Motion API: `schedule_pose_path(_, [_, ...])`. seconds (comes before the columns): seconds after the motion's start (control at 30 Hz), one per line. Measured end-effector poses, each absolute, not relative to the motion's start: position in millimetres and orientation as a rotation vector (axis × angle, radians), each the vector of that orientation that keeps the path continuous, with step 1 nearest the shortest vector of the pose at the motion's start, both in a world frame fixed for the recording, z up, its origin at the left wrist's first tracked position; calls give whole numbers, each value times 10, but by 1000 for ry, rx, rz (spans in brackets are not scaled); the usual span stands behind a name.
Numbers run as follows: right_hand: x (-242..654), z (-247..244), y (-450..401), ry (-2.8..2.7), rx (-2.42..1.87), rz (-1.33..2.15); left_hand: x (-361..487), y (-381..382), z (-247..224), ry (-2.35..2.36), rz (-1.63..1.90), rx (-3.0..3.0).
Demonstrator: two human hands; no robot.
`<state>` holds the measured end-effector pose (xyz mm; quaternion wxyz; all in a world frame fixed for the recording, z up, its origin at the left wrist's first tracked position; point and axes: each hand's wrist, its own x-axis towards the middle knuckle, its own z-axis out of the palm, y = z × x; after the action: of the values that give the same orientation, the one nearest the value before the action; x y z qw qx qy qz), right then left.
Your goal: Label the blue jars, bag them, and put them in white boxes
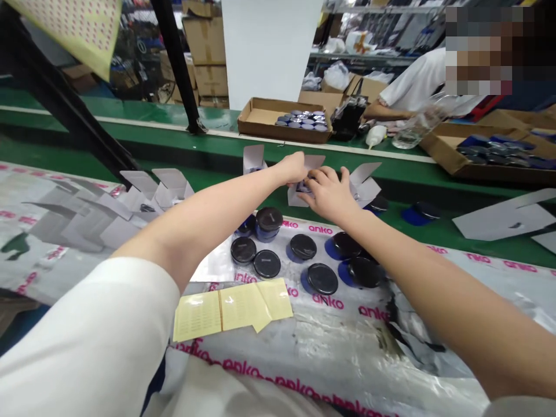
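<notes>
A small white box (297, 199) with raised flaps stands on the green belt between my two hands. My left hand (293, 168) is closed at the box's back left edge, its fingertips partly hidden. My right hand (332, 192) bends over the box's opening from the right, with its thumb at the front and its fingers over the dark contents, which I cannot make out. Another open white box (365, 186) stands just right of my right hand. Nearer me lie several round jars with black lids, among them one jar (303, 247) and a taller one (269, 223).
Yellow label sheets (234, 307) lie on the plastic-covered table. Open white boxes (108, 214) crowd the left; a white carton (504, 217) lies right. Beyond the belt are a cardboard tray (282, 130) of lids, a white bottle (376, 136) and a co-worker. A black post (176, 63) rises at left.
</notes>
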<state>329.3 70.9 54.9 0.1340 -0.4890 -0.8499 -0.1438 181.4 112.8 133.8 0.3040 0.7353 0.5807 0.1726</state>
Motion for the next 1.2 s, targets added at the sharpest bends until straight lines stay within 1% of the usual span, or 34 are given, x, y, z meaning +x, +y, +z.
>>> schedule_pose_path(0.07, [3286, 490, 672, -2487, -1391, -445, 1717, 995, 1474, 1516, 539, 2022])
schedule_pose_path(0.13, [3276, 420, 643, -2504, -1363, -496, 1485, 701, 1660, 1443, 689, 2127])
schedule_pose_path(0.2, [3260, 358, 631, -2515, -1341, -574, 1122, 246, 1819, 1231, 954, 2262])
schedule_pose_path(0.27, [3235, 313, 632, -2538, -1333, -646, 684, -274, 1842, 1239, 1086, 2188])
schedule_pose_path(0.33, [3198, 285, 634, -2576, -1331, -695, 257, -724, 1655, 1398, 1025, 2054])
schedule_pose_path(0.43, [3120, 268, 625, -2598, -1356, -676, -194, -1080, 1058, 1710, 762, 1903])
schedule_pose_path(0.53, [3044, 317, 609, -2576, -1425, -555, -355, -1127, 478, 1876, 746, 1867])
schedule_pose_path(0.63, [2992, 512, 582, -2550, -1523, -402, -370, -1100, 247, 1915, 730, 1875])
schedule_pose_path(0.7, [2951, 728, 506, -2470, -1599, -365, -381, -1101, 263, 1931, 659, 1882])
schedule_pose_path(0.77, [2876, 963, 326, -2329, -1586, -406, -405, -1091, 333, 1929, 592, 1887])
schedule_pose_path(0.83, [2739, 1152, 27, -2190, -1413, -446, -430, -1026, 399, 1927, 567, 1881])
schedule_pose_path(0.9, [2535, 1246, -356, -2155, -1135, -385, -439, -892, 436, 1959, 552, 1878])
schedule_pose_path(0.97, [2288, 1232, -745, -2225, -953, -195, -434, -725, 448, 2008, 529, 1885])
schedule_pose_path(1.1, [1820, 986, -1261, -2339, -843, 273, -442, -538, 464, 2070, 470, 1907])
schedule_pose_path(1.2, [1546, 747, -1356, -2357, -878, 398, -503, -596, 502, 2096, 473, 1927])
